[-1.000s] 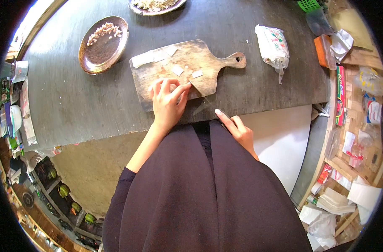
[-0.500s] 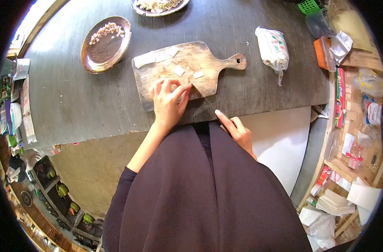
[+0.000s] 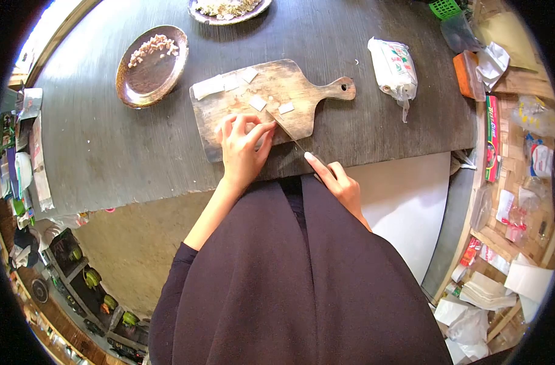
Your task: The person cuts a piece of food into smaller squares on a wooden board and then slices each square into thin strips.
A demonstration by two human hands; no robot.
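The cutting board (image 3: pixel 277 91) is bare wood, worn, scratched and matt. The worktop (image 3: pixel 107 146) under it looks like dark, rough-grained matt wood. The knife (image 3: pixel 289 135) has a thin metal blade. The brown plate (image 3: pixel 126 97) shines glossy. The bag (image 3: pixel 394 67) is crinkled, shiny plastic. The dark skirt (image 3: pixel 289 274) is smooth matt cloth.

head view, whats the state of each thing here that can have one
worn wooden cutting board with handle, flat on the dark table
pale flat pieces, cut, scattered on the board
thin-bladed knife, tip on the board
right hand, closed on the knife
left hand, fingers curled, pressing on the board
round brown plate, holding chopped bits
white plastic packet, lying on its side
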